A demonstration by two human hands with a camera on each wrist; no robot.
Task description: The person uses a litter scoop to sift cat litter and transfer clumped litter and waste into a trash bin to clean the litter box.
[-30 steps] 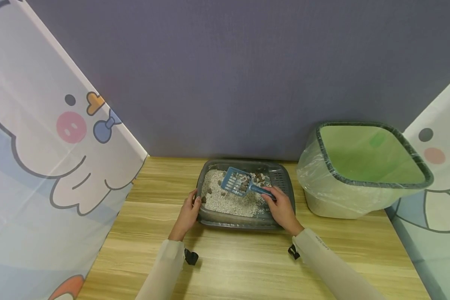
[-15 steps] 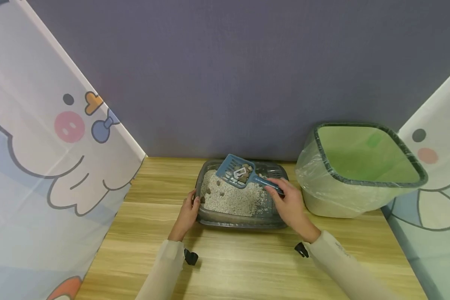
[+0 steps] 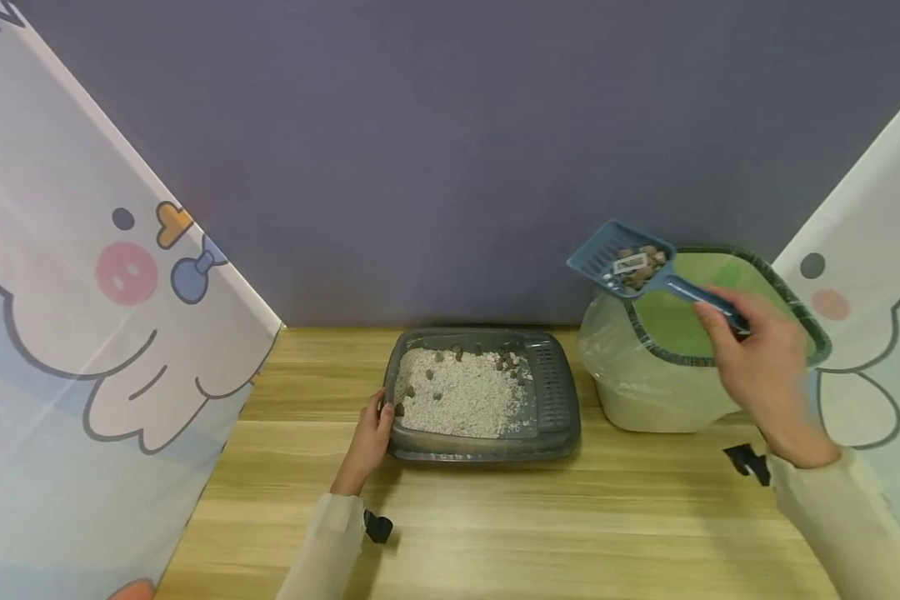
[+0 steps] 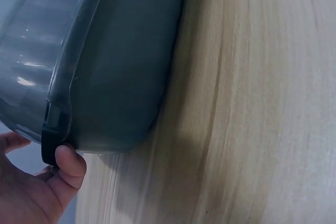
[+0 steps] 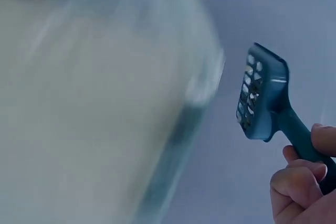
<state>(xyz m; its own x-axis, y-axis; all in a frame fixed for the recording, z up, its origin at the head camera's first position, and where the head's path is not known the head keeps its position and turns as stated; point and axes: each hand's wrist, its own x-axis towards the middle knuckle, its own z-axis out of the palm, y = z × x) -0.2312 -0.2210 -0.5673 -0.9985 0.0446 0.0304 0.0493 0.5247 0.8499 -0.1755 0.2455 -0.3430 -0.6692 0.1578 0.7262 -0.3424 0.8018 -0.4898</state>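
Observation:
My right hand [image 3: 765,362] grips the handle of a blue slotted litter scoop [image 3: 613,242], held in the air over the left side of the bin. Brown and pale clumps [image 3: 648,260] lie in the scoop's head. In the right wrist view the scoop [image 5: 268,98] shows its slotted underside. My left hand [image 3: 367,437] holds the left rim of a dark grey litter box [image 3: 480,448], thumb outside. The left wrist view has this hand [image 4: 37,192] pinching the rim at a corner of the box [image 4: 121,77]. Pale litter [image 3: 461,400] with several dark clumps covers much of the box floor.
A bin [image 3: 652,396] lined with a clear bag stands right of the box, green inside, with a dark rim. A grey wall [image 3: 420,167] rises behind the wooden table [image 3: 495,525]. Printed panels [image 3: 67,350] flank both sides.
My right hand has lifted the loaded scoop from over the litter box and carried it right and up to the bin. The left hand stays on the box rim.

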